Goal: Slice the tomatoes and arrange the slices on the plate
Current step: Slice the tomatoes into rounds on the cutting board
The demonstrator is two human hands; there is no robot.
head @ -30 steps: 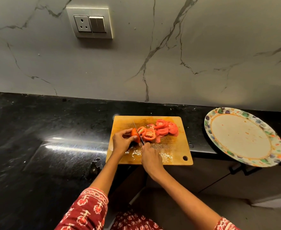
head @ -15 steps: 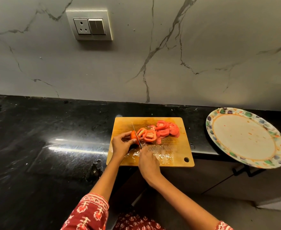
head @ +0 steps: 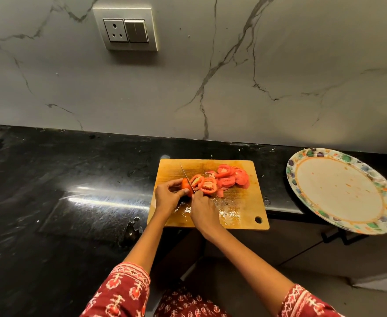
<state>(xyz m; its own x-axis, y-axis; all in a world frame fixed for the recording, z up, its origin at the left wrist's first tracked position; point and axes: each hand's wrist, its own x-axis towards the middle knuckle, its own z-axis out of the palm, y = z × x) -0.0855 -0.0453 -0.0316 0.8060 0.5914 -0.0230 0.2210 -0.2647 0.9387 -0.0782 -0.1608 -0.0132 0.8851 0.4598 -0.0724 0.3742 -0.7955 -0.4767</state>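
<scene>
A wooden cutting board (head: 252, 202) lies at the counter's front edge. My left hand (head: 168, 196) pinches the remaining end of a tomato (head: 185, 184) on the board. My right hand (head: 202, 209) grips a knife (head: 186, 176) whose blade stands in the tomato, tip pointing away from me. Several cut slices (head: 228, 178) lie piled to the right of the blade. A round plate with a coloured patterned rim (head: 320, 156) sits to the right of the board, holding no slices, only small red specks.
Black stone counter (head: 73, 179) stretches to the left, with a bright light reflection. A grey marble wall with a socket and switch plate (head: 125, 28) rises behind. The plate overhangs the counter's front edge. Juice and seeds wet the board's front.
The knife has stayed in the tomato end, with my right hand shifting slightly nearer the board's front. The camera view tilted a little; the slices and plate have not moved.
</scene>
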